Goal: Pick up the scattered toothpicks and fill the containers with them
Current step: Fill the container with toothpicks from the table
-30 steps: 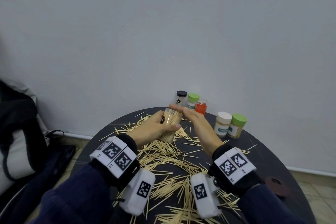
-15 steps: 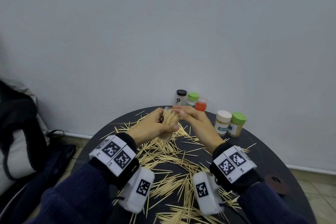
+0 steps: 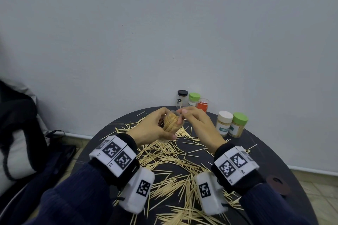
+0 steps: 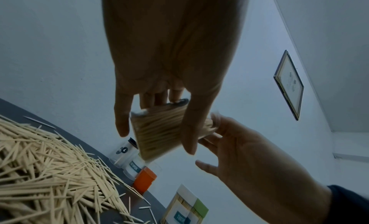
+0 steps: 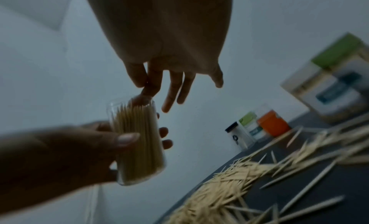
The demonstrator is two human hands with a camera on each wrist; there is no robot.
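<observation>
My left hand [image 3: 167,128] grips a clear container [image 3: 172,121] packed with toothpicks and holds it off the table, its open mouth pointing up and away. My right hand [image 3: 182,114] is at that mouth. In the right wrist view its thumb and forefinger [image 5: 146,85] pinch together over the toothpick tips in the container [image 5: 137,140], while the other fingers stay spread. What they pinch is too small to make out. Loose toothpicks [image 3: 170,162] lie thickly over the dark round table [image 3: 274,160] under both wrists.
At the table's far edge by the wall stand a black-lidded clear jar [image 3: 182,98], a green-lidded jar [image 3: 193,99] and an orange container [image 3: 202,105]. To the right are a white-lidded jar [image 3: 224,123] and a green-lidded jar [image 3: 238,124], both filled. A dark bag [image 3: 18,133] sits at the left.
My right hand lay flat across the container's mouth; now its thumb and forefinger pinch at the mouth. The left hand has kept its grip, lifting the container slightly.
</observation>
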